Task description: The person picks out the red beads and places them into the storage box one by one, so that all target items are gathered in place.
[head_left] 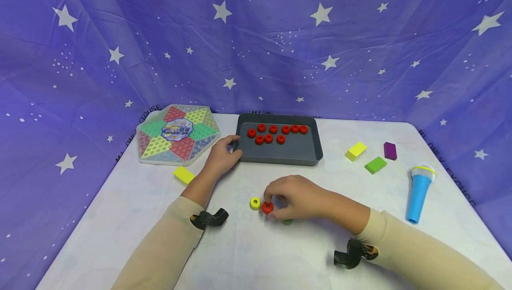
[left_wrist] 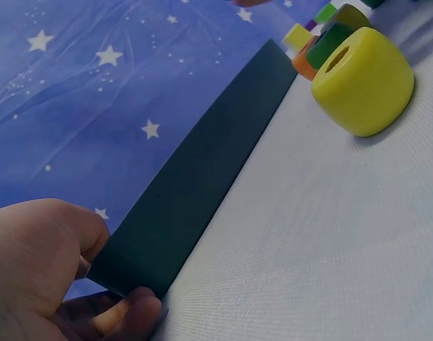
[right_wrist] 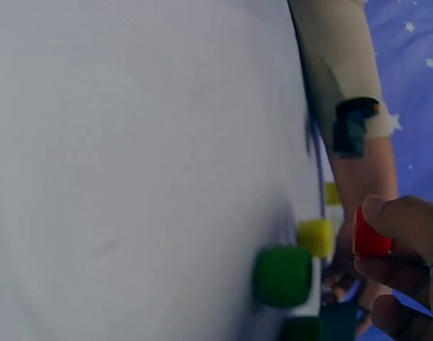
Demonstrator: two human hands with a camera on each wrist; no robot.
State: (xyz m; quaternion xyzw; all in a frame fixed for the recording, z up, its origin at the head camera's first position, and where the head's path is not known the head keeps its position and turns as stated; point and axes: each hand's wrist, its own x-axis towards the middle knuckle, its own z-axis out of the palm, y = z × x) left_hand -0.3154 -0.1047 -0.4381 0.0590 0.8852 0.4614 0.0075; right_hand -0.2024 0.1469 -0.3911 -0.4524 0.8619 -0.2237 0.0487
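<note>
My right hand (head_left: 294, 197) pinches a red ring (head_left: 267, 208) just above the white table, near its middle; in the right wrist view the red ring (right_wrist: 370, 234) sits between thumb and fingers. A yellow ring (head_left: 255, 203) lies just left of it, and a green ring (head_left: 287, 222) peeks out under the hand. My left hand (head_left: 224, 153) grips the left end of the dark grey tray (head_left: 296, 152); the left wrist view shows thumb and fingers on the tray wall (left_wrist: 195, 185). Several red rings (head_left: 276, 133) lie inside the tray.
A hexagonal game board (head_left: 178, 134) sits at the back left, with a yellow block (head_left: 184, 175) in front. At the right lie a yellow block (head_left: 355, 151), a green block (head_left: 375, 164), a purple block (head_left: 390, 150) and a blue toy microphone (head_left: 418, 192).
</note>
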